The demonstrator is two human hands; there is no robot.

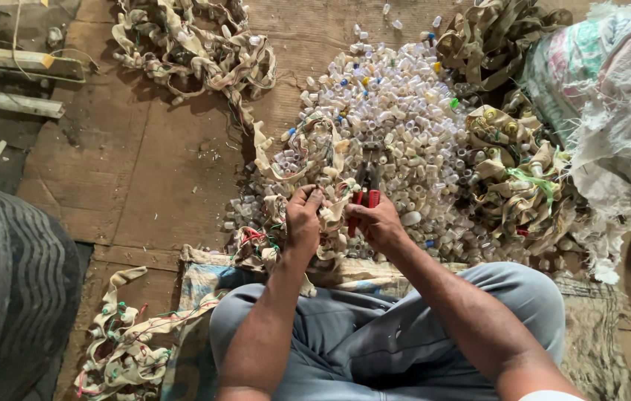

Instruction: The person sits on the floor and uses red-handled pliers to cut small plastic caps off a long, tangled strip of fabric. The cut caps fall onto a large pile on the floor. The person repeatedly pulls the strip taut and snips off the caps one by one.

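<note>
Gripping: our left hand (304, 219) closes around a beige strap (328, 223) at frame centre.
Right hand (376, 221): we clasp red-handled pliers (366, 194) just beside it.
Ahead: heap of small clear plastic caps (397, 111).
Upper left: tangled straps (189, 52).
Right edge: torn woven sack (612, 111).
Lower left: dark tyre (22, 289).

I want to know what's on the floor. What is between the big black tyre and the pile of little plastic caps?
In the head view, mostly bare brown board floor lies between the tyre and the caps pile, plus the tan strap trailing along the pile's edge.
</note>
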